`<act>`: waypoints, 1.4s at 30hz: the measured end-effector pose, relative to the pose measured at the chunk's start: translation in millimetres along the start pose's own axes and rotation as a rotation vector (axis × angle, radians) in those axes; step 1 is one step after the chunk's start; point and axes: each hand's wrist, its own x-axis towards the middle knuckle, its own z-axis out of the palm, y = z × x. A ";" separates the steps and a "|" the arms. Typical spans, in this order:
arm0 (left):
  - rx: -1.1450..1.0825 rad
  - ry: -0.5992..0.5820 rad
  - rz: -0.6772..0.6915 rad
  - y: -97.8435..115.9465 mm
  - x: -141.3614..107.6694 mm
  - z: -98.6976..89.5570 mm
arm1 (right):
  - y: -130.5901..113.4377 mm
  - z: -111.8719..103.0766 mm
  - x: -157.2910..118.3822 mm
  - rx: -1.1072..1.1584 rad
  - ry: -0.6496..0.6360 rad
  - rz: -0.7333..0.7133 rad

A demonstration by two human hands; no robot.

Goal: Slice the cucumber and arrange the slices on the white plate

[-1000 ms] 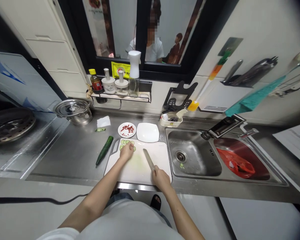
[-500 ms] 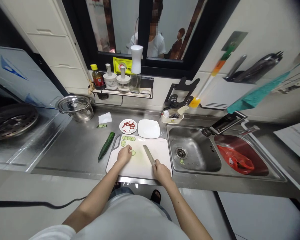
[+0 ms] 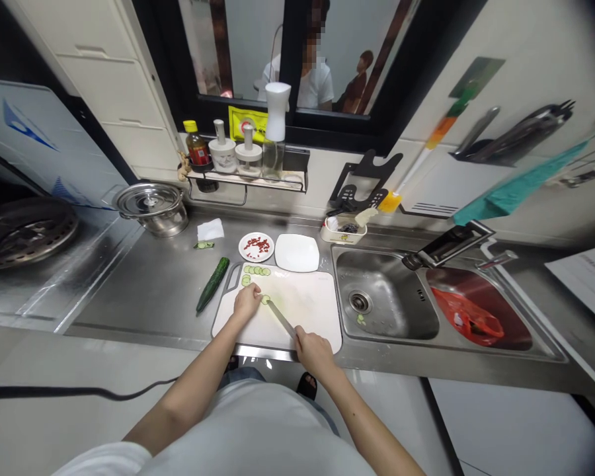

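A white cutting board [image 3: 302,311] lies on the steel counter. My right hand [image 3: 313,350] is wrapped round the handle of a knife [image 3: 280,318], whose tip touches a single cucumber slice [image 3: 266,299]. Left of that slice, my left hand [image 3: 248,301] rests over the board with its fingers curled together; whatever they hold is too small to make out. Several cucumber slices [image 3: 256,270] line the board's top left. A whole cucumber [image 3: 213,285] lies left of the board. Behind the board are a plate of red pieces [image 3: 256,247] and a white square plate [image 3: 296,253].
A double sink [image 3: 387,311] with a red bag [image 3: 469,317] is on the right. At the back left stand a lidded steel pot [image 3: 153,208] and a white tissue [image 3: 210,229]. Bottles sit on a wall rack [image 3: 248,180]. A person [image 3: 316,86] shows in the window.
My right hand has moved the knife left and turned it, bringing its tip from the middle of the board to the lone slice. My left hand has barely moved.
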 end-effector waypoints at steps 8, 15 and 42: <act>-0.022 -0.009 -0.016 -0.8 1.2 -0.3 | -3.6 5.1 1.3 0.007 -0.003 0.012; -0.012 -0.017 -0.016 -3.7 5.3 2.2 | -10.8 -0.8 2.7 -0.005 -0.027 0.024; -0.030 -0.033 -0.031 -0.1 4.8 -3.0 | -21.7 -20.2 16.7 -0.027 -0.080 -0.017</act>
